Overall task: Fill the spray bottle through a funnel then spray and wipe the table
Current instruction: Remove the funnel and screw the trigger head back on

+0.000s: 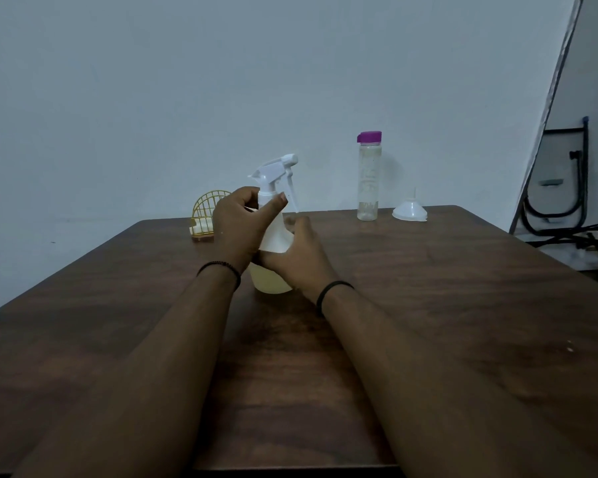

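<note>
Two bare forearms reached from the near edge across the dark wood-grain surface (428, 270), each wrist ringed by a thin black band. They met at the spray bottle (273, 236), which stood upright on the surface about midway across, a little left of centre. The right hand (299, 258) wrapped the bottle's lower body from the right, fingers curled round its far side. The left hand (240, 220) pinched the white collar at the neck, thumb toward the near side and forefinger across the front. The bottle was translucent white, with pale yellowish liquid showing in its rounded bottom part. Its white trigger head was seated on the neck, nozzle pointing right and the long trigger hanging down on that side.

Farther back on the left, near the far edge, sat a small yellow wire holder (209, 210) with something white in it. To the right, also at the far edge, stood a tall clear bottle (369, 177) with a purple cap, nearly drained. Just to its right lay a translucent funnel (409, 210), wide mouth down, spout up.
</note>
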